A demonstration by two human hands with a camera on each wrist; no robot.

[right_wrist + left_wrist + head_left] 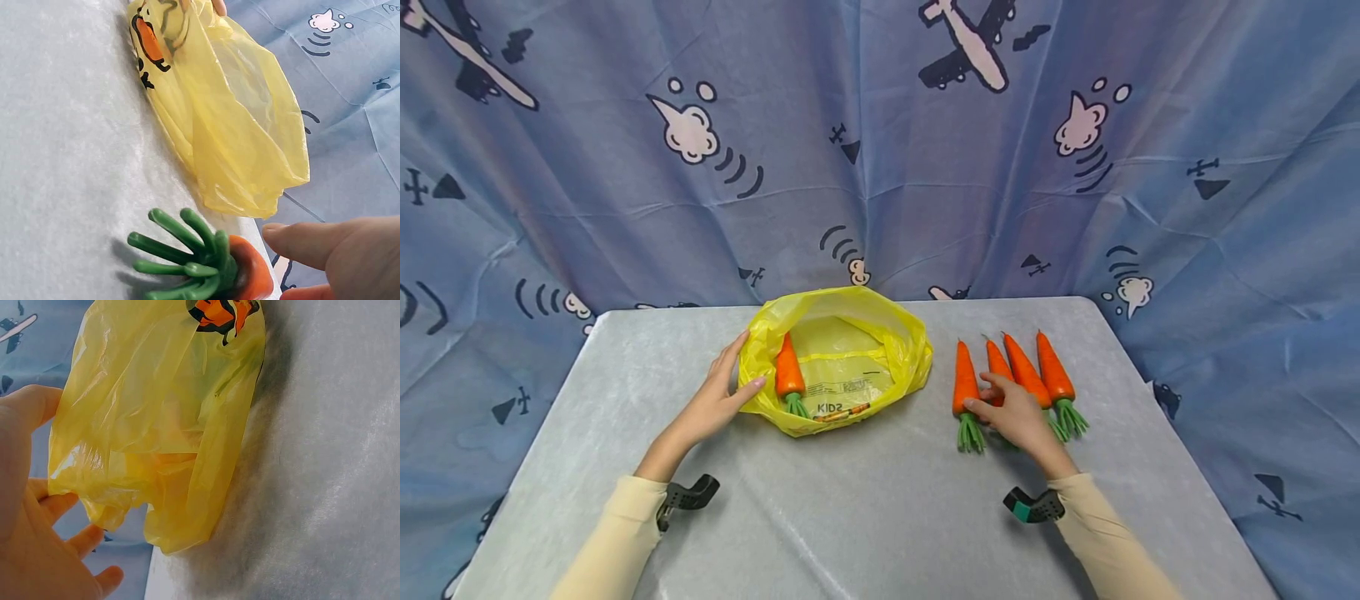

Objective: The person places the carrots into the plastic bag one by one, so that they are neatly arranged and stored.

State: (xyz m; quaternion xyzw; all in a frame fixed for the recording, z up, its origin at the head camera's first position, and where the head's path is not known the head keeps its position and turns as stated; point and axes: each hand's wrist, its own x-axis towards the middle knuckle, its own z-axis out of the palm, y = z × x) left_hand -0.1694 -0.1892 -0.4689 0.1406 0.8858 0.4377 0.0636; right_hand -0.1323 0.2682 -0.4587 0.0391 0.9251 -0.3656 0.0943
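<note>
A yellow plastic bag (910, 367) lies on the table with its mouth spread toward me. Inside, at its left, is an orange carrot (788, 371) with a green top. My left hand (718, 396) touches the bag's left side, thumb at the rim and fingers spread along the outside. To the right, my right hand (1015, 412) is over a group of carrots, partly covering the middle ones. Its thumb and forefinger are beside the leftmost carrot (965, 379); in the right wrist view the thumb is just off that carrot's orange body (253, 269).
The rightmost carrot (1055, 367) lies beside another carrot (1024, 367), green tops toward me. Behind the white table (850, 517) hangs a blue patterned curtain (880, 150). Each wrist wears a dark camera mount.
</note>
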